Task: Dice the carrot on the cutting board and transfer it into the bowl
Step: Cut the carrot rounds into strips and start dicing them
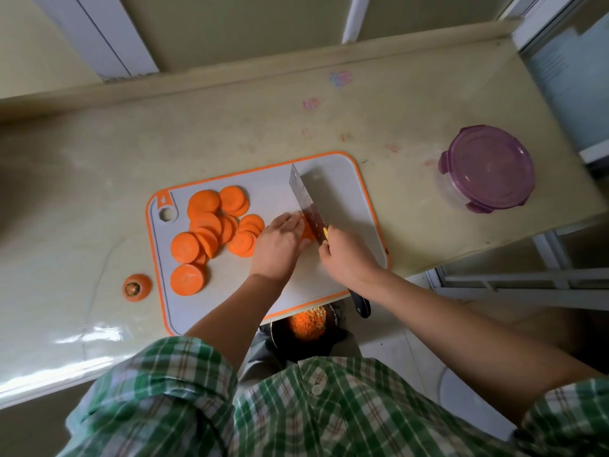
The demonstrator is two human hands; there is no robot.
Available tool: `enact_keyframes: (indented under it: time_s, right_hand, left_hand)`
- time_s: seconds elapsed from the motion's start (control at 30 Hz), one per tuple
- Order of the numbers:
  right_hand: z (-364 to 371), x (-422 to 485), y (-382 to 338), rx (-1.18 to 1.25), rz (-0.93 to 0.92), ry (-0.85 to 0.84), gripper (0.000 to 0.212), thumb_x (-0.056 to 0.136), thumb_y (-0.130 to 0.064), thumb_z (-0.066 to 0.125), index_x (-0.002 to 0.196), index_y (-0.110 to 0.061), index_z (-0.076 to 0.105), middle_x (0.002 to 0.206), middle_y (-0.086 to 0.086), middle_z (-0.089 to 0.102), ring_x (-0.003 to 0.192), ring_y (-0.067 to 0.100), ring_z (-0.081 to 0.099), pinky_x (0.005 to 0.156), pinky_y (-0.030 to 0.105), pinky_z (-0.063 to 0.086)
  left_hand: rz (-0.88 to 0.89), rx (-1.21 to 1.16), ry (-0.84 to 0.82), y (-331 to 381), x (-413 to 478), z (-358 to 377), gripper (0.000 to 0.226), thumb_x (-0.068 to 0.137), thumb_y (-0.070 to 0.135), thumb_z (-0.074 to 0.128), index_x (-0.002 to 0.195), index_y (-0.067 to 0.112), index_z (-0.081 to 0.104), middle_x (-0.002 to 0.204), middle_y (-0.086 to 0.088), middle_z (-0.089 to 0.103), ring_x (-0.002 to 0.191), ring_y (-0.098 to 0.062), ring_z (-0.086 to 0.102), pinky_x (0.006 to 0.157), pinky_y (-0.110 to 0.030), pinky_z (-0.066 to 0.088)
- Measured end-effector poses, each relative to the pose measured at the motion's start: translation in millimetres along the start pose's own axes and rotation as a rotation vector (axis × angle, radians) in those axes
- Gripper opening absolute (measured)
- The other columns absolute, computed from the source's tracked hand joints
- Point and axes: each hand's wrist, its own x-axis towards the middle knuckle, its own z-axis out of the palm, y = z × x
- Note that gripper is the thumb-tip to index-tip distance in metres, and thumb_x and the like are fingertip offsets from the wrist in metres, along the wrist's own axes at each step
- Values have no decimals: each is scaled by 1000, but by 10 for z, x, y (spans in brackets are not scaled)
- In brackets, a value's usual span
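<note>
Green plaid shirt fills the bottom, both bare forearms reaching out from it. Dark bowl sits low, under the wrists and just past the near edge of the board; diced carrot is already in it (only part of the bowl shows, the rest is hidden by the board and the shirt).

Left hand has its fingers curled down over a carrot piece, pinning it to the cutting board, fingertips right against the blade. Right hand is wrapped tight round the cleaver where blade meets handle; the dark handle end pokes out behind that wrist. Blade edge is down at the carrot piece, the flat of the blade tilted and running away from the hands. The two hands are nearly touching.

Carrot slices, round and thick, lie in a loose overlapping heap just left of the left hand, all on the board. Carrot top, stem end up, sits off the board on the counter, further left of the left hand. Round container with a purple clip lid stands well off to the right of the right hand, lid on. Some faint pink marks on the counter beyond the board.
</note>
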Motion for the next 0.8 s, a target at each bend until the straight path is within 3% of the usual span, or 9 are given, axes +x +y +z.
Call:
enact_keyframes:
  time_s: [0.27, 0.4, 0.57, 0.67, 0.8]
  right_hand:
    - [197, 24, 29, 41, 2, 70, 15, 95, -14, 41, 96, -4, 51, 88, 18, 62, 83, 37, 60, 61, 32, 34]
    - [171, 89, 40, 41, -24, 96, 17, 96, -16, 41, 97, -3, 52, 85, 19, 63, 81, 38, 60, 60, 33, 31]
    - [-15, 146, 50, 34, -47, 84, 12, 97, -16, 42, 91, -7, 49, 89, 22, 64, 84, 40, 59, 63, 34, 30]
    - [-117, 100, 54, 31, -61, 36, 11, 96, -14, 41, 85, -11, 40, 89, 22, 63, 84, 39, 58, 62, 33, 29]
    - [-114, 56, 31, 19, -65, -4, 9, 95, -15, 40, 87, -12, 41, 89, 18, 62, 84, 37, 58, 63, 31, 31]
  left_hand:
    - [28, 41, 28, -5, -7, 8, 40, 68, 25, 84, 100, 4, 72, 107, -10, 72, 101, -29, 67, 79, -32, 56]
    - [34, -24, 77, -18, 10, -27, 36, 74, 25, 74, 100, 2, 72, 106, -12, 72, 99, -31, 68, 84, -34, 55]
    - [48, -109, 99, -64, -45, -55, 48, 71, 16, 81, 114, -2, 67, 114, -17, 68, 105, -34, 66, 94, -40, 50]
    - [-9, -109, 146, -85, -90, -71, 39, 78, 20, 73, 111, 0, 68, 111, -17, 69, 98, -37, 65, 88, -41, 52]
    - [-121, -113, 149, -53, -53, -99, 26, 84, 21, 72, 104, 5, 70, 102, -14, 67, 88, -35, 60, 77, -39, 50]
